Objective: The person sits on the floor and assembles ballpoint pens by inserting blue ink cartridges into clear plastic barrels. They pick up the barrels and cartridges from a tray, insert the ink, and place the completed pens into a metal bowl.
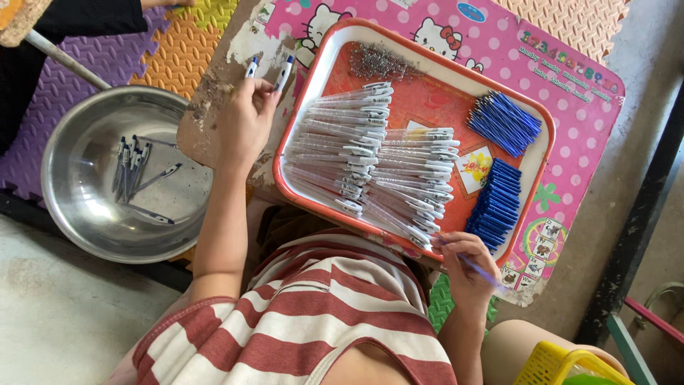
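From the head view, the left hand (246, 117) is closed around two pens (268, 71), tips upward, beside the steel bowl (78, 214) where finished pens (132, 175) lie, an easy drop. The right hand (467, 260) pinches a blue refill (479, 271) at the near edge of the red tray (313, 78). On the tray, clear barrels (377, 167) lie in rows and the refill piles (502, 125) on the right, so each part is in reach.
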